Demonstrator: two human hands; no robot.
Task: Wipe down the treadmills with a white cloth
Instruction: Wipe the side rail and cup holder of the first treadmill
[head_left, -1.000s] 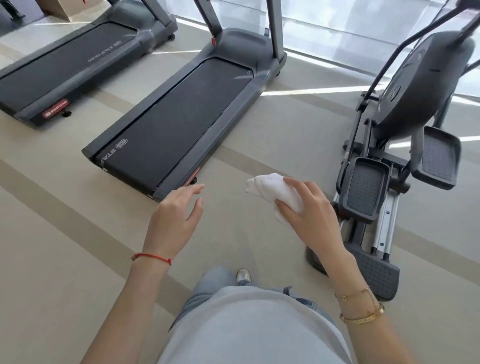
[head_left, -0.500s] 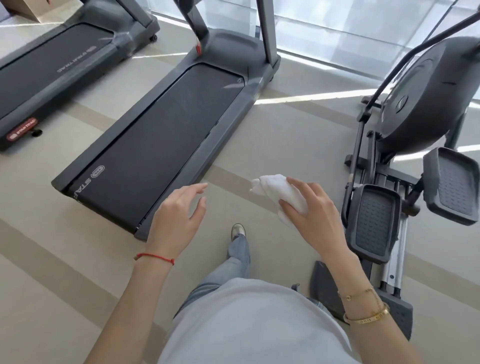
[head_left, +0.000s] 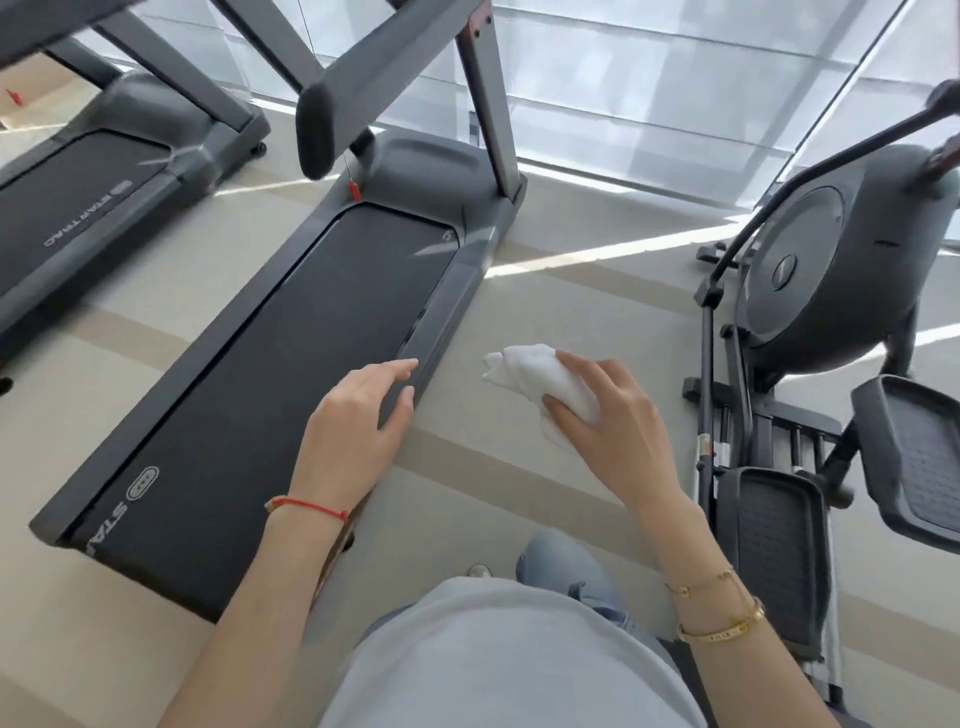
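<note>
The white cloth (head_left: 540, 384) is being pinched, bunched, in the right hand (head_left: 608, 415), held over the floor just right of the nearest treadmill (head_left: 291, 364), whose long axis is running away up-right. The left hand (head_left: 353, 421), fingers relaxed and empty, is being held nearer, over its side rail.

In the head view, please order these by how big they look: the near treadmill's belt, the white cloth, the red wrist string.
1. belt
2. white cloth
3. red wrist string

Apparent size only.

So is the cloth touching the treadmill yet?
Apart. The head view shows bare floor between the cloth, held in the right hand, and the treadmill.
</note>
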